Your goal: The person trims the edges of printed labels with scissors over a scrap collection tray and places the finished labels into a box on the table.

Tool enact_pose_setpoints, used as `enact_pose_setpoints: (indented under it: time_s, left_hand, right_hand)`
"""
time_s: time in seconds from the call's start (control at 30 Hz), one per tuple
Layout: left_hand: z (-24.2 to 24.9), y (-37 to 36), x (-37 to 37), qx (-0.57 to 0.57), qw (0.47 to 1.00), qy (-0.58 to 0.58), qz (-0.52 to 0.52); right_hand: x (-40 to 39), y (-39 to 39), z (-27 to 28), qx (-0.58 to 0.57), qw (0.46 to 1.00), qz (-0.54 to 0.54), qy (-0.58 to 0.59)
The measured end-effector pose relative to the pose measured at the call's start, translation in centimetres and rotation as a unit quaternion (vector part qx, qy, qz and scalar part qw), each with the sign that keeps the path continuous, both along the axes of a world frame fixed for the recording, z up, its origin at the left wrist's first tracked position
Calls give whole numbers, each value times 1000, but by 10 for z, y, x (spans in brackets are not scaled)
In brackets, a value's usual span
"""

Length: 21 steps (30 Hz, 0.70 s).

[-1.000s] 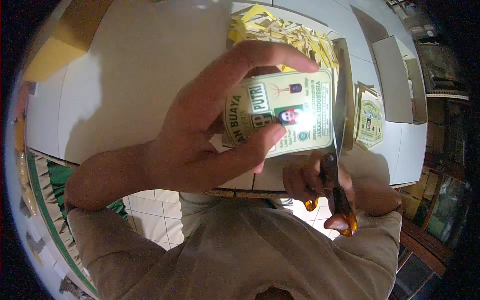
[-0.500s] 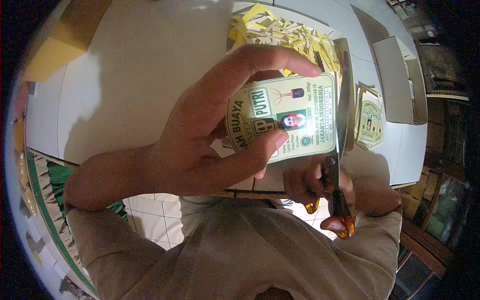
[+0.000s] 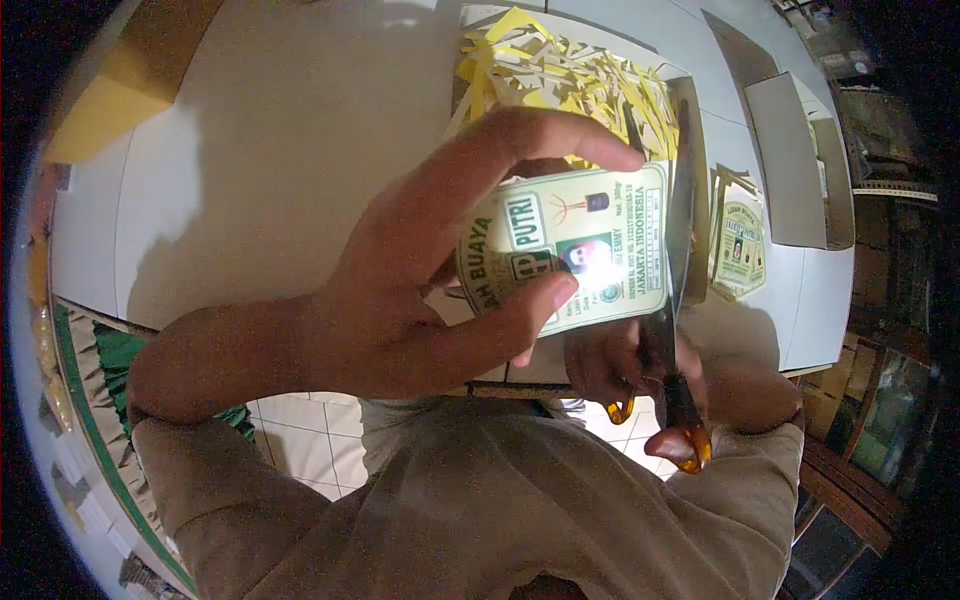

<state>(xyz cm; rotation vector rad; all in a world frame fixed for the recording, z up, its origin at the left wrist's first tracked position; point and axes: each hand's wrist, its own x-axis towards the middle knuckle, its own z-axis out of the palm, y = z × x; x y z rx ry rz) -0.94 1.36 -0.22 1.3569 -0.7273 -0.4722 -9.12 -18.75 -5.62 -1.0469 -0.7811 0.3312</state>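
Note:
A pale green-edged printed label (image 3: 625, 215) is pinched between the thumb and fingers of my left hand (image 3: 440, 260), its printed face toward me. Glare covers part of its lower middle. My right hand (image 3: 640, 365), partly hidden below the label, holds a pair of scissors (image 3: 672, 345) with amber handles. The scissor blades point away from me and run along the label's right edge. Behind them lies a box (image 3: 697, 255) filled with yellow and white paper strips (image 3: 570, 75).
To the right, a stack of similar labels (image 3: 738, 240) lies on the white tiled table (image 3: 280, 120). An opened white box (image 3: 790, 160) sits beyond it. A brown cardboard box (image 3: 125, 85) stands at the far left.
The label and my left hand have dropped slightly toward me, and glare now falls on the label. The scissors have tipped a little, still along the right edge.

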Motion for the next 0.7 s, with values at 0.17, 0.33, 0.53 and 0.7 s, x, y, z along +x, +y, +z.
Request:
enact_pose_setpoints:
  time_s: [0.17, 0.33, 0.53, 0.7]
  left_hand:
    - [-5, -1, -3, -5, 1000, -1, -12]
    - [-2, 0, -3, 1, 1000, 8, -11]
    - [-5, 0, -2, 11, 1000, -27, -7]
    - [-3, 0, -2, 0, 1000, -15, -17]
  right_hand:
    - [-1, 7, 4, 43, 999, 4, 19]
    - [-2, 7, -1, 68, 997, -5, 27]
    - [-6, 6, 5, 29, 998, -32, 35]
    - [1, 3, 5, 40, 999, 9, 0]
